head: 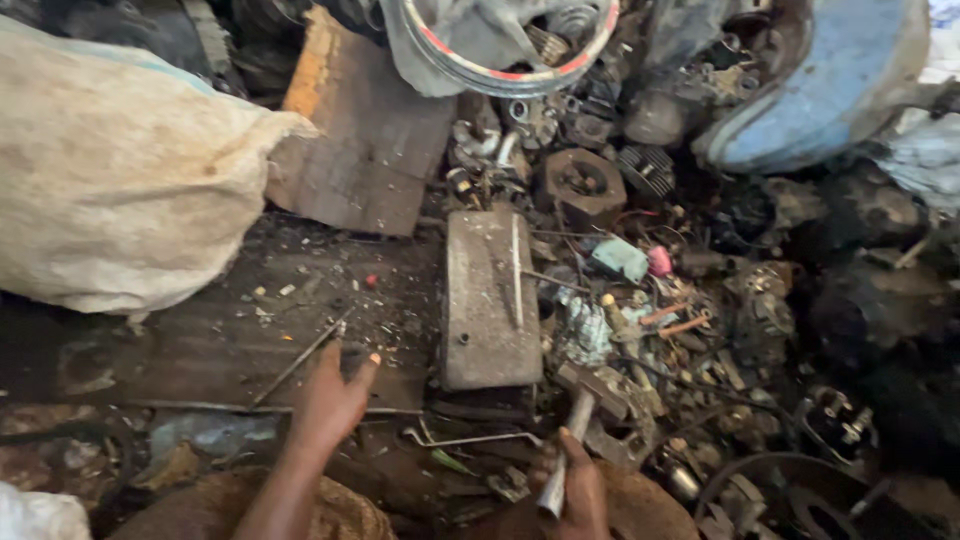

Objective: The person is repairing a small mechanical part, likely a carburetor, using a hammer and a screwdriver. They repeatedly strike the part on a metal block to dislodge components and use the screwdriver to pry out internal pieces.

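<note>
Steel-handled hammer point(578, 415) sits in the right hand point(578, 490), low and right of centre; fingers wrapped tight round the lower end of the shaft, head up and forward, hanging just over the right lower corner of a flat grey metal block point(490, 300). Grip far down the handle, probably for swing leverage. Left hand point(333, 398) lies palm down on the dark grimy board point(200, 340) to the left of the block, fingers spread and holding nothing, thumb out to the right; likely a brace for balance. Fingertips just beside a thin rod point(300, 360) lying diagonally on the board; contact cannot be confirmed. Bent wire point(470, 438) lies between the two hands. Right of the block: dense scatter of small oily parts, a pale green piece point(620, 258) and a pink one point(659, 261) among them. Further out: stuffed tan sack point(120, 170) at left, a wooden plank point(365, 140) behind the block, a rim with red markings point(520, 70) at top, a blue curved shell point(830, 90) at upper right.
</note>
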`<state>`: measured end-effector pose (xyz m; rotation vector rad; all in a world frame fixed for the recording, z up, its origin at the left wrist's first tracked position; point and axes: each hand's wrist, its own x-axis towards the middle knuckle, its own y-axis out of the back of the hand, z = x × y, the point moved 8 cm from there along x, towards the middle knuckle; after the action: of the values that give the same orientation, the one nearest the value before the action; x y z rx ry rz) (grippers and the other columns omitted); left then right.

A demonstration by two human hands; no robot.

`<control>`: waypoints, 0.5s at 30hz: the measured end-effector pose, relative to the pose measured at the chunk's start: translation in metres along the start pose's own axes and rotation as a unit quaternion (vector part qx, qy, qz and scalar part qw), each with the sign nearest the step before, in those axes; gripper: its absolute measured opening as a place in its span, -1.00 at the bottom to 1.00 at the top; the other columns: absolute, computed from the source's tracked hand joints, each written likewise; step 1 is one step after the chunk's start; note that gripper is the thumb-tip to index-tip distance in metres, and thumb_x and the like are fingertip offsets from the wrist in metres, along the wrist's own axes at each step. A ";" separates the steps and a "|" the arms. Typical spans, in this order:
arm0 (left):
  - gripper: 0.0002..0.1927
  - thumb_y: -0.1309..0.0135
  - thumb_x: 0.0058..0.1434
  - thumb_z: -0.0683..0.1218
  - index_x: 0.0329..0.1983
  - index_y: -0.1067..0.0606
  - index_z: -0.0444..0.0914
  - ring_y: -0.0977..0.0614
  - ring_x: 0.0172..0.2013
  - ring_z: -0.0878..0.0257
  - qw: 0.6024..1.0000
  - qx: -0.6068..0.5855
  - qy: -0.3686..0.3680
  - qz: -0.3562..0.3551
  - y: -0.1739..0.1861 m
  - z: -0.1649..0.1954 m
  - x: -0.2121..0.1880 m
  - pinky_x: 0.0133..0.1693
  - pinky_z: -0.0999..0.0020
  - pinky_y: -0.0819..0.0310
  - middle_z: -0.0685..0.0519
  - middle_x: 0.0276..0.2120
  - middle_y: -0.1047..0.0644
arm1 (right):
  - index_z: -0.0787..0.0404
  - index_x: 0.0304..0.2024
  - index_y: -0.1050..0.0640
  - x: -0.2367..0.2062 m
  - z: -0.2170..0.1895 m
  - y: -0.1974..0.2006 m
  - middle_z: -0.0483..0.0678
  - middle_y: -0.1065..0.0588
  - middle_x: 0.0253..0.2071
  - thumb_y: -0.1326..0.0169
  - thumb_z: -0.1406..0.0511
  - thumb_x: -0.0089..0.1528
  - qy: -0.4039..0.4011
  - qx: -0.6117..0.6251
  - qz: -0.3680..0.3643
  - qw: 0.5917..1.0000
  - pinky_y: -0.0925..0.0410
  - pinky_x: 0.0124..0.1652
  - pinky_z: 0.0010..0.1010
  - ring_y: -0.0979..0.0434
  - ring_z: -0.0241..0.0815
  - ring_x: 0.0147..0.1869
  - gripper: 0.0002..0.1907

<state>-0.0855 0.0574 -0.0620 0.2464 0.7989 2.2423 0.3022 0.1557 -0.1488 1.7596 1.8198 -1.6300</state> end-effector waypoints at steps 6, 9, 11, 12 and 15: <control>-0.24 -0.17 0.14 0.23 0.28 -0.38 -0.31 -0.43 0.22 -0.32 0.993 0.106 -0.012 -0.052 -0.011 0.022 -0.012 0.21 -0.02 -0.34 -0.38 0.26 -0.34 | 0.20 -0.27 -0.42 -0.014 0.001 -0.011 -0.11 -0.35 -0.52 -0.12 0.22 0.26 0.063 -0.024 0.014 0.998 -0.32 -0.52 -0.42 -0.34 -0.27 -0.53 -0.80; -0.23 -0.16 0.12 0.25 0.28 -0.38 -0.28 -0.43 0.23 -0.29 0.985 0.140 -0.030 -0.092 -0.025 0.028 -0.017 0.24 0.01 -0.35 -0.36 0.27 -0.34 | 0.32 -0.27 -0.43 -0.017 0.026 -0.010 0.00 -0.39 -0.55 -0.15 0.19 0.23 0.066 -0.182 0.038 0.980 -0.37 -0.51 -0.27 -0.42 -0.09 -0.55 -0.70; -0.22 -0.15 0.13 0.27 0.30 -0.37 -0.27 -0.39 0.25 -0.29 0.981 0.153 -0.039 -0.116 -0.038 0.029 -0.019 0.26 0.01 -0.31 -0.37 0.27 -0.33 | 0.33 -0.18 -0.43 -0.020 0.050 -0.002 0.05 -0.41 -0.53 -0.18 0.20 0.24 0.011 -0.204 0.109 0.973 -0.41 -0.45 -0.15 -0.45 0.00 -0.52 -0.68; -0.21 -0.16 0.14 0.27 0.31 -0.35 -0.27 -0.35 0.27 -0.32 0.979 0.160 -0.046 -0.120 -0.044 0.030 -0.020 0.26 -0.01 -0.27 -0.39 0.27 -0.30 | 0.29 -0.09 -0.43 -0.027 0.068 0.007 0.05 -0.41 -0.50 -0.20 0.24 0.26 -0.045 -0.164 0.173 0.970 -0.44 -0.40 -0.09 -0.44 0.02 -0.48 -0.69; -0.16 -0.16 0.16 0.30 0.37 -0.29 -0.25 -0.26 0.32 -0.34 0.968 0.197 -0.036 -0.148 -0.059 0.021 -0.024 0.28 -0.04 -0.19 -0.41 0.31 -0.23 | 0.18 -0.15 -0.48 -0.037 0.094 -0.015 0.09 -0.41 -0.54 -0.18 0.15 0.16 -0.097 -0.155 0.111 0.977 -0.34 -0.48 -0.09 -0.41 0.08 -0.55 -0.68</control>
<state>-0.0264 0.0827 -0.0799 0.3680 1.1581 1.7746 0.2501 0.0685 -0.1521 1.5443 1.6208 -1.3011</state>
